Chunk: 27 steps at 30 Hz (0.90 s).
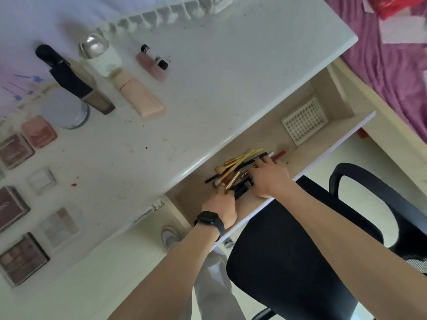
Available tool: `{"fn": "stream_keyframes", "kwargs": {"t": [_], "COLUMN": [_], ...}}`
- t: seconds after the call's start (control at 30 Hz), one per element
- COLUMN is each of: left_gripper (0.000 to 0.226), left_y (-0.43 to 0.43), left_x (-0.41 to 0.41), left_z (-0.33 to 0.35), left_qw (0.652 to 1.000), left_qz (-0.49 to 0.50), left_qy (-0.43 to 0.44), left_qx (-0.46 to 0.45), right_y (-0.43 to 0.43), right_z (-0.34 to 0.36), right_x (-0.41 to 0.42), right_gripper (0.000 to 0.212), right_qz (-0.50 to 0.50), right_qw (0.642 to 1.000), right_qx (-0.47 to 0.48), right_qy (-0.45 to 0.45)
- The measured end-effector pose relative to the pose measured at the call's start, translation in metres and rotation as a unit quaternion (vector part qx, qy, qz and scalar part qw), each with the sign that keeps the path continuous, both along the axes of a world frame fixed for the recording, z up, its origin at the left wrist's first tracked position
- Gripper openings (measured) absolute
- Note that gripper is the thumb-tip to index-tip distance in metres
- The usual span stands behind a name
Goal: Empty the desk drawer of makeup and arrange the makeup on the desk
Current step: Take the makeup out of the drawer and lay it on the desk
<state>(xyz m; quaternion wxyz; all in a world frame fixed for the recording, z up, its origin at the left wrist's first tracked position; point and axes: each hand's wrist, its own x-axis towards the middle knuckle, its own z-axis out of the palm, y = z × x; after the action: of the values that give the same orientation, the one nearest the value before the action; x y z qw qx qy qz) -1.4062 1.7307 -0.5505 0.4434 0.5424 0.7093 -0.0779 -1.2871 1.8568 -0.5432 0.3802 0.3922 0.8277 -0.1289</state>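
Note:
The open drawer (pixel 272 135) under the white desk (pixel 208 77) holds a loose bundle of brushes and pencils (pixel 238 165), gold and black. Both hands reach into it. My left hand (pixel 221 207), with a black watch on its wrist, curls its fingers round the near ends of the bundle, next to a gold tube (pixel 232 181). My right hand (pixel 270 176) lies over the far side of the bundle with its fingers bent around the black sticks. A white perforated tray (pixel 305 122) lies further along the drawer. Bottles, tubes and palettes (pixel 23 257) stand arranged on the desk.
A black office chair (pixel 300 250) stands right in front of the drawer. A glass dish (pixel 67 112) sits on the desk's left among the makeup. A bed with a purple cover (pixel 392 65) is at the right.

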Motion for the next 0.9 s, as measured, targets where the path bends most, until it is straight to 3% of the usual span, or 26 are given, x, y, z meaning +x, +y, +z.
{"fn": "stream_keyframes", "kwargs": {"t": [0.17,0.37,0.57,0.77,0.9], "left_gripper": [0.037,0.028,0.040,0.040,0.033], "left_y": [0.009,0.006,0.010,0.002,-0.001], "left_x": [-0.001,0.003,0.003,0.003,-0.001], "left_z": [0.000,0.001,-0.009,-0.007,0.003], "left_qw": [1.000,0.999,1.000,0.996,0.984], "left_qz": [0.000,-0.012,-0.013,0.071,0.137], "left_qy": [0.021,0.024,0.019,-0.049,-0.112], "left_qx": [0.019,0.035,-0.014,0.010,-0.006], "right_y": [0.000,0.003,0.009,0.015,0.016], "right_z": [-0.001,0.001,-0.001,-0.001,-0.001], "right_x": [0.001,0.003,0.010,0.009,0.009], "right_gripper": [0.058,0.054,0.040,0.050,0.054], "right_qz": [-0.005,-0.002,-0.002,0.073,0.045], "right_qw": [1.000,0.999,0.999,0.997,0.998], "right_qx": [-0.003,-0.019,0.036,0.035,-0.007], "right_qy": [0.005,-0.026,0.041,0.005,-0.038]}}
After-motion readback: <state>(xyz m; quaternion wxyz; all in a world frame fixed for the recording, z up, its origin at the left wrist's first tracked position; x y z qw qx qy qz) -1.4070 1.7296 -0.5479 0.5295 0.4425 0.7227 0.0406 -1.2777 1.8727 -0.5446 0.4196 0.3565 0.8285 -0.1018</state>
